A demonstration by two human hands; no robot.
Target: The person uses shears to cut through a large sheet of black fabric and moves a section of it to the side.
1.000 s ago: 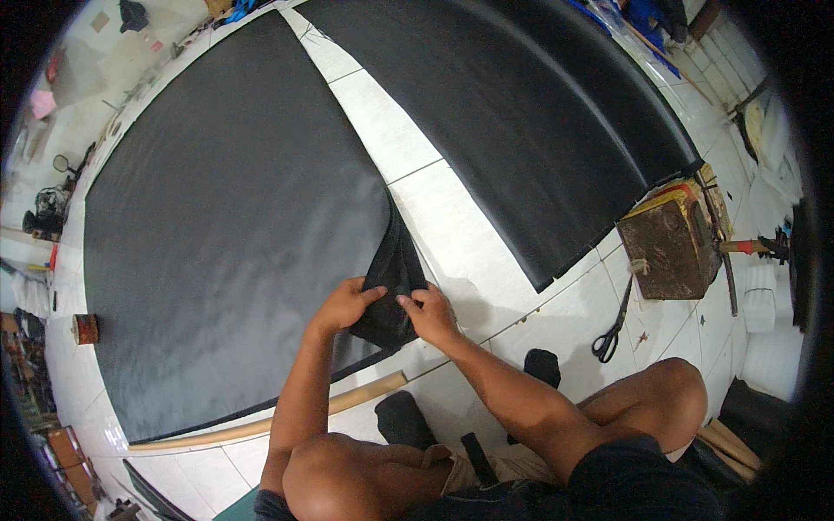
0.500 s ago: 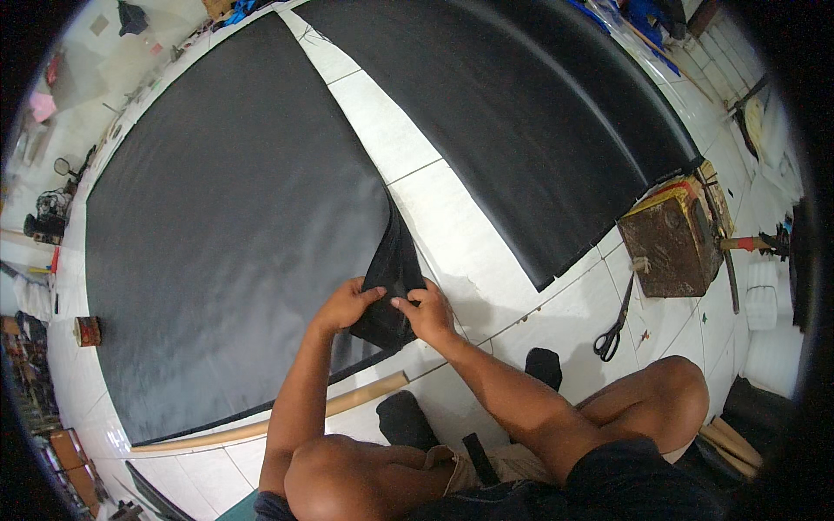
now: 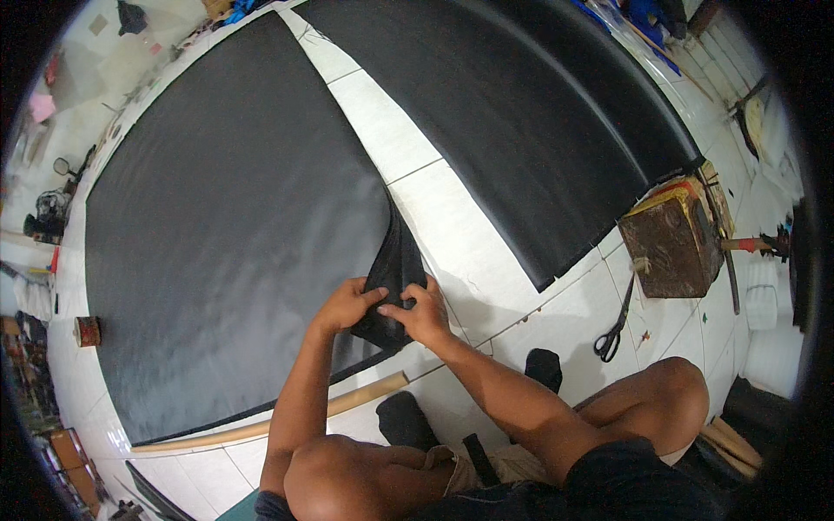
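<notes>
Sheet: large black matte fabric sheet [image 3: 226, 243] spread flat on the white tiled floor [image 3: 452, 217], its near right corner folded up.
Left hand [image 3: 346, 304]: closed, pinching that folded corner.
Right hand [image 3: 421, 311]: closed on the same corner, touching the left.
Stick: long pale wooden stick [image 3: 287, 418] along the sheet's near edge.
Scissors: black-handled scissors [image 3: 615, 321] well right of the sheet.
</notes>
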